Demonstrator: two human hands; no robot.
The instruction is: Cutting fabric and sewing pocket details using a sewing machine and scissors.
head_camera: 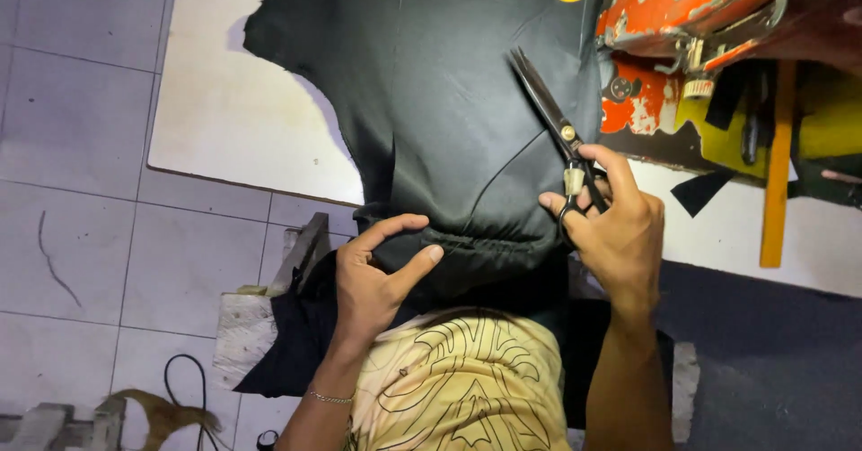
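Centrally, black fabric (431, 119) is pinned at its gathered edge by the left hand (377, 276); scissors (555, 123) are gripped closed in the right hand (615, 227). Cutting seems imminent; blades must be opened first.

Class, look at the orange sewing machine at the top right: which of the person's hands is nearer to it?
Right. The right hand, gripping the scissors, sits just below-left of the sewing machine; the left hand grips the black fabric farther left.

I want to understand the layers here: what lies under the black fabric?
The black fabric lies on a white board, visible past its left edge. Nearer, it drapes off the board's edge. What the cloth covers stays hidden.
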